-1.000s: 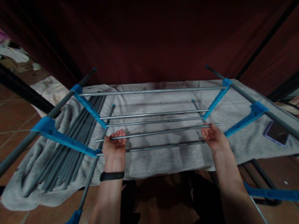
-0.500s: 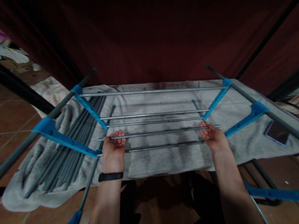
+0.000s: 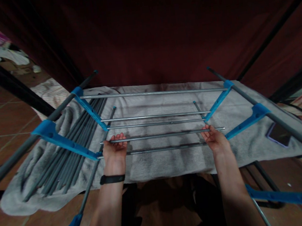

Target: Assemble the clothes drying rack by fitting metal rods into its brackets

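A loose grey metal rod (image 3: 164,135) lies level across both palms, its ends poking out past the hands. Near its left end my left hand (image 3: 115,149), palm up with a black band on the wrist, grips it between thumb and fingers. My right hand (image 3: 213,137) has the other end the same way. Around them stands a rack frame of grey tubes with blue plastic brackets (image 3: 62,141) on the left and a matching blue bracket (image 3: 246,121) on the right. A fixed crossbar (image 3: 165,148) runs just below the held rod; another crossbar (image 3: 151,92) spans the far side.
A grey blanket (image 3: 156,166) covers the low surface under the frame. Several spare grey tubes (image 3: 71,150) lie on it at the left. At the right rests a phone (image 3: 279,134). A dark red panel (image 3: 143,38) rises behind; lower blue brackets (image 3: 286,195) flank my forearms.
Both hands still hold the rod, which has shifted very slightly rightward and lower in view. The rack has hardly moved.
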Demonstrator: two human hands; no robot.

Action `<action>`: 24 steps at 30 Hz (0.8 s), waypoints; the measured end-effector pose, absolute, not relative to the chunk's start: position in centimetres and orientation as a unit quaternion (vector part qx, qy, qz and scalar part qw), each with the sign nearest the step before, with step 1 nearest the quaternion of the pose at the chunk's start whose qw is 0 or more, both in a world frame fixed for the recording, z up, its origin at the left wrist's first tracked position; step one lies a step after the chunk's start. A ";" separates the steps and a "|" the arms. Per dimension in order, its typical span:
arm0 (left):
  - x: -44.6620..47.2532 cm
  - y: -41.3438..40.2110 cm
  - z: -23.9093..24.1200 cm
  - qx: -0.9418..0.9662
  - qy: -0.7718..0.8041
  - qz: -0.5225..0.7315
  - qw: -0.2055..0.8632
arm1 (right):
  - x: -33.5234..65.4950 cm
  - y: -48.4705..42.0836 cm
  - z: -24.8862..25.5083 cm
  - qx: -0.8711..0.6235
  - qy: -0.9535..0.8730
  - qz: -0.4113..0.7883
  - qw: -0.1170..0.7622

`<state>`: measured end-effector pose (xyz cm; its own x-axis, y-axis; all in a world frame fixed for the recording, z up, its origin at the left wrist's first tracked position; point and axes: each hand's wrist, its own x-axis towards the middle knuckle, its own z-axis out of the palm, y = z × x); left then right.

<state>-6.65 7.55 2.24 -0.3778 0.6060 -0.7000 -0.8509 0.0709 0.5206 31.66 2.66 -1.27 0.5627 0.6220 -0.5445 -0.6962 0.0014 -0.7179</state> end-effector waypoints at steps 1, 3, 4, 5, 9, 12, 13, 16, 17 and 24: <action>-6.7 7.5 2.2 -0.124 0.486 0.674 0.542 | 31.7 2.6 -1.2 -0.533 0.038 0.467 0.705; -6.9 7.5 2.1 -0.121 0.481 0.679 0.541 | 31.7 2.5 -0.8 -0.534 0.043 0.471 0.701; -7.0 7.4 2.1 -0.120 0.481 0.680 0.540 | 31.7 2.5 -0.6 -0.533 0.041 0.474 0.700; -7.1 7.4 2.0 -0.119 0.482 0.680 0.540 | 31.6 2.5 -0.4 -0.529 0.037 0.478 0.700; -7.2 7.6 2.0 -0.126 0.479 0.689 0.529 | 31.2 2.5 0.1 -0.520 0.014 0.488 0.701; -7.1 7.6 2.0 -0.134 0.474 0.692 0.527 | 31.0 2.5 -0.1 -0.516 0.002 0.478 0.711; -7.0 7.6 2.0 -0.133 0.472 0.691 0.531 | 31.0 2.5 -0.2 -0.512 0.000 0.474 0.716; -7.0 7.6 2.1 -0.127 0.469 0.684 0.545 | 31.1 2.5 -0.5 -0.511 0.009 0.469 0.721; -6.9 7.6 2.1 -0.126 0.472 0.679 0.548 | 31.1 2.5 -0.6 -0.511 0.013 0.470 0.719; -5.6 7.5 1.8 -0.115 0.478 0.649 0.580 | 30.5 2.6 -0.3 -0.507 0.027 0.483 0.714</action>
<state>-5.58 7.54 1.79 -0.2997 0.6432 -0.7047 -0.8636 0.1310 0.4869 30.47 2.59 -0.33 0.5323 0.6613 -0.5286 -0.7168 0.0199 -0.6970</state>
